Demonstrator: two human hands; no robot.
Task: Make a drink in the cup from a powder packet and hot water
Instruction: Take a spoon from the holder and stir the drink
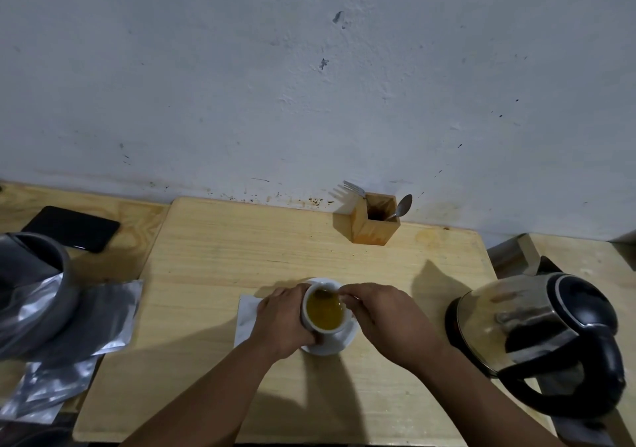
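Right hand [380,312] grip pinched narrow on a spoon [327,294], bowl dipped into the far side of the cup [325,309], handle running right toward the fingers. Left hand [284,319] grip wrapped round the cup's left wall, steadying it. Cup sits on a white saucer [340,341], centre-front of the worktop [241,247], full of yellow-brown liquid; stirring step, I'd judge. Napkin [246,316] just left. Kettle [550,336] well apart right, foil packets [96,316] far left.
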